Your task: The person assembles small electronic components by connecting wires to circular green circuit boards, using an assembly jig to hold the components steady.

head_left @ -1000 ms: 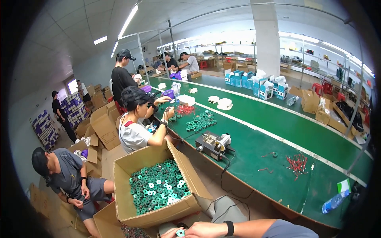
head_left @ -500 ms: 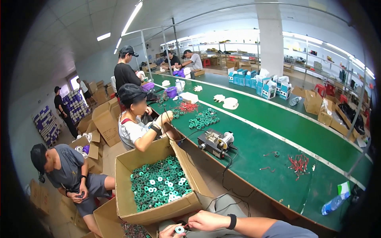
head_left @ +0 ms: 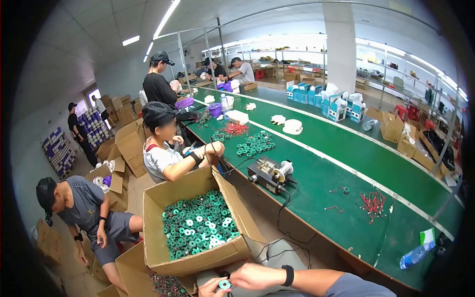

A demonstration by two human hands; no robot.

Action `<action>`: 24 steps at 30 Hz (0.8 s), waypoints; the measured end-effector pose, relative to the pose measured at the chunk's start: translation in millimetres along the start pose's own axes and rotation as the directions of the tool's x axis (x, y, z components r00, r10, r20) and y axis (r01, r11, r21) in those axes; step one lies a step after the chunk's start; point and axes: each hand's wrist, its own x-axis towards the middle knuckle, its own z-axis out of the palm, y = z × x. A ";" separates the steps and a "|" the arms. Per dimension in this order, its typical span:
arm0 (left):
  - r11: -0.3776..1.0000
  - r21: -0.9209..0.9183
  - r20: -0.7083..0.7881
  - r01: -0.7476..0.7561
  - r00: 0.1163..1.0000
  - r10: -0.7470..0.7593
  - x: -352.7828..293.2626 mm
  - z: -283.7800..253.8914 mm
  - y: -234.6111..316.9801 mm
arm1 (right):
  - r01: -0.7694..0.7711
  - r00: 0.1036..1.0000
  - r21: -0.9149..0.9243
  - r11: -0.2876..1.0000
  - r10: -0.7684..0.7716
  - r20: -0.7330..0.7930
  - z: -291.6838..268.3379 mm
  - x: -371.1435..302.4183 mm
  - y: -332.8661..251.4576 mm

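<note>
At the lower edge, my left hand (head_left: 210, 288) grips a small ring-shaped part (head_left: 224, 285), green with a pale face and a hole in its middle. My right hand (head_left: 253, 276) is right beside it, its fingers bent together near the ring. Whatever those fingertips pinch is hidden or blurred. Just beyond my hands, a large cardboard box (head_left: 193, 267) holds a heap of similar green rings (head_left: 200, 225). Another carton (head_left: 129, 270), lower and to the left, has more small dark and reddish parts in it.
Along my right runs a green workbench (head_left: 316, 213) bearing a small motorised machine (head_left: 269, 174), red wires (head_left: 372, 203), laid-out green rings (head_left: 255, 143) and a plastic bottle (head_left: 417, 255). A co-worker (head_left: 166, 143) sits beyond the box; another (head_left: 84, 208) sits at left. Black cables (head_left: 292, 247) hang nearby.
My right hand has turned slightly over the ring, and the red wire seen by its fingers no longer shows. The left co-worker's hands have parted, one reaching down. The bench co-worker's arms shifted.
</note>
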 end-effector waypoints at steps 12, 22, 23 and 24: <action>0.997 -0.082 -0.063 -0.004 0.998 -0.001 1.2 -0.5 4.0 | -0.068 0.997 -0.133 0.989 0.072 0.030 -2.5 -5.3 24.2; 0.999 -0.049 0.044 -0.015 0.999 0.018 2.5 -2.5 19.5 | 0.012 1.000 -0.109 0.994 -0.009 0.021 4.8 -2.2 8.7; 0.996 -0.027 0.009 -0.081 0.997 0.081 2.5 -0.9 14.6 | -0.002 0.997 -0.101 0.995 0.010 0.076 10.1 -4.4 3.3; 0.997 -0.027 0.013 -0.077 0.997 0.078 2.6 -2.6 14.1 | -0.016 0.991 -0.094 0.995 0.028 0.132 13.2 -6.4 -3.2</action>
